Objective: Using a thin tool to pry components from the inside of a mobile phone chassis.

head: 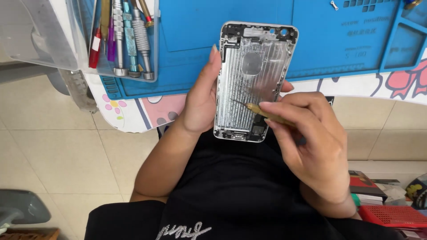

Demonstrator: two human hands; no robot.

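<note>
My right hand, nearest the lens above a black-clothed lap, pinches a brass-coloured pointed tool between thumb and fingers, its fine tip resting on the ribbed inner face of a stripped silver phone housing. My left hand clasps that housing along its left edge, fingers curled behind, holding it upright in the air just off the near edge of the table, in front of a blue work mat.

I judge the risks plain: the housing has no support underneath, so a hard push from the tip could skid across the metal ribs and jab the left thumb, or twist the shell out of a one-sided clasp and drop it toward the tiled floor. Small parts at the bottom end could be nicked. A clear tray of screwdrivers sits at the mat's left, and a loose screw lies well apart, top right.
</note>
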